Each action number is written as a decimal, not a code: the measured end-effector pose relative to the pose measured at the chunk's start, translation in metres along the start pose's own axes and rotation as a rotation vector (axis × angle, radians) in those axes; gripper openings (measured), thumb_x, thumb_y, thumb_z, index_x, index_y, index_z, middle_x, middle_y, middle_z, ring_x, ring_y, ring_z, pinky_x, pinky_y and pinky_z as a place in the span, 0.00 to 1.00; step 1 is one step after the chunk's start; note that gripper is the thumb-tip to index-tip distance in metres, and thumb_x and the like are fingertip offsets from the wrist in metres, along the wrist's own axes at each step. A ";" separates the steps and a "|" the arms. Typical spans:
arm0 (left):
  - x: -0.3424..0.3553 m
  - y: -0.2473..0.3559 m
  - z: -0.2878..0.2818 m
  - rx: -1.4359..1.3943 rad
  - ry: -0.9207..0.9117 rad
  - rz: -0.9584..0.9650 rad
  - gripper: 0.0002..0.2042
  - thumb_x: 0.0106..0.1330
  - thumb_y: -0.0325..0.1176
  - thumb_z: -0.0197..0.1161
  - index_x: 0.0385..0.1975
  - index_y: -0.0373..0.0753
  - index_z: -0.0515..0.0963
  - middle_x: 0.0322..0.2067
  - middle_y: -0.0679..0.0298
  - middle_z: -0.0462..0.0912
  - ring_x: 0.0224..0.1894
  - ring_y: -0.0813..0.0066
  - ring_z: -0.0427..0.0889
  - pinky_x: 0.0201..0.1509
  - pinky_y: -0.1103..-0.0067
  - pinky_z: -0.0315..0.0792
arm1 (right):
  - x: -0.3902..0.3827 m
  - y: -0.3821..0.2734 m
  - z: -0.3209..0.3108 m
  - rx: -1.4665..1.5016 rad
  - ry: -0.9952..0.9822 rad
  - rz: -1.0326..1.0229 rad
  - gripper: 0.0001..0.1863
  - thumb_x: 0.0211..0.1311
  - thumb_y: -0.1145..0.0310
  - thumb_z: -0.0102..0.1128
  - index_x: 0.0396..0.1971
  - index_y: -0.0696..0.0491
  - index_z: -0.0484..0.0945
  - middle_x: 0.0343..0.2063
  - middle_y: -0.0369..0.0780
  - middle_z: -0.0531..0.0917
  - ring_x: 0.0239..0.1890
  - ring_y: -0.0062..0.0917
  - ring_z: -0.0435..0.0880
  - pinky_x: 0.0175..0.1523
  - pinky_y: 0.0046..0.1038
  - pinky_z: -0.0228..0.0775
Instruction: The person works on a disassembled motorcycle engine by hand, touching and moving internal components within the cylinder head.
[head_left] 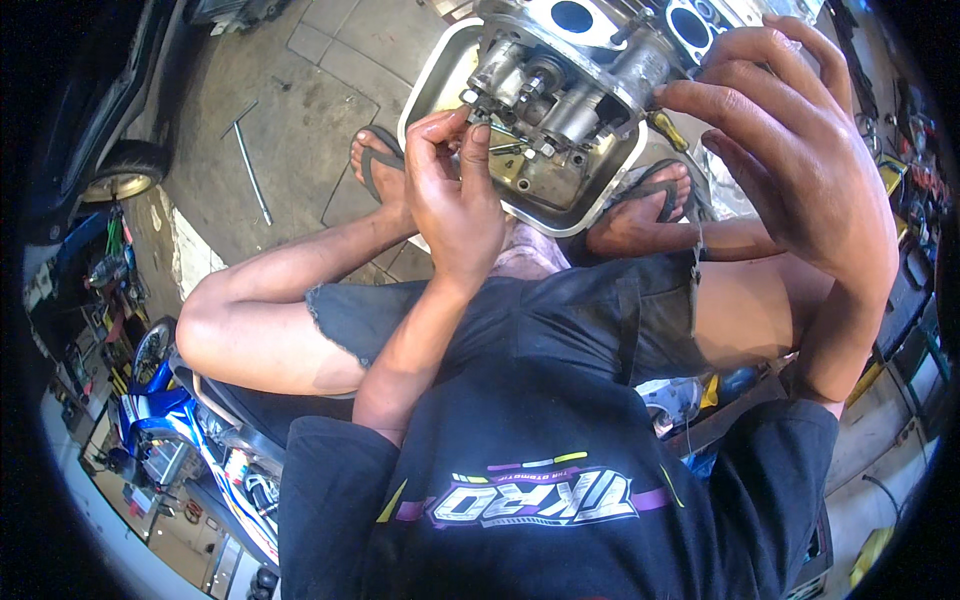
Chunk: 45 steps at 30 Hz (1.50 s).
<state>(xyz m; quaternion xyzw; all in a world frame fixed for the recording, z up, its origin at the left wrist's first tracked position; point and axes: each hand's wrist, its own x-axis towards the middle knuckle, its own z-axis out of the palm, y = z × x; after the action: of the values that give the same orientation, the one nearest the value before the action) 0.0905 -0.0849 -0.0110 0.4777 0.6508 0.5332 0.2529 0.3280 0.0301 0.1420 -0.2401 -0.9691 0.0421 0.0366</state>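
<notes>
A grey metal engine part (620,85), with cylindrical housings, bolts and oval ports, sits over a white-rimmed tray (410,110) between my feet. At its lower left corner, my left hand (458,195) has thumb and index finger pinched together beside a bolt. Whatever lies between those fingertips is too small to make out. My right hand (790,150) is raised at the part's right side, fingers apart and curved. Its index fingertip meets or nearly meets the flange edge, and nothing shows in its palm.
Dark oily bottom and small loose metal pieces show inside the tray. A yellow-handled screwdriver (668,130) leans by its right rim. On the floor to the left lies a T-handle wrench (250,170). A blue and white motorcycle (190,430) stands at lower left, near a wheel (125,170).
</notes>
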 end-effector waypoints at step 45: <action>0.011 0.000 -0.013 0.379 -0.069 0.003 0.09 0.70 0.31 0.64 0.42 0.32 0.76 0.36 0.57 0.81 0.40 0.68 0.80 0.46 0.71 0.74 | -0.010 0.012 0.011 0.093 0.157 -0.088 0.16 0.57 0.72 0.65 0.47 0.52 0.83 0.35 0.37 0.84 0.48 0.26 0.80 0.63 0.38 0.58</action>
<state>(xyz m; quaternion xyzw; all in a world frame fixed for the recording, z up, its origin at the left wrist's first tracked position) 0.0752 -0.0809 -0.0055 0.5358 0.7299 0.3847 0.1797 0.3419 0.0355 0.1294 -0.1978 -0.9699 0.0665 0.1256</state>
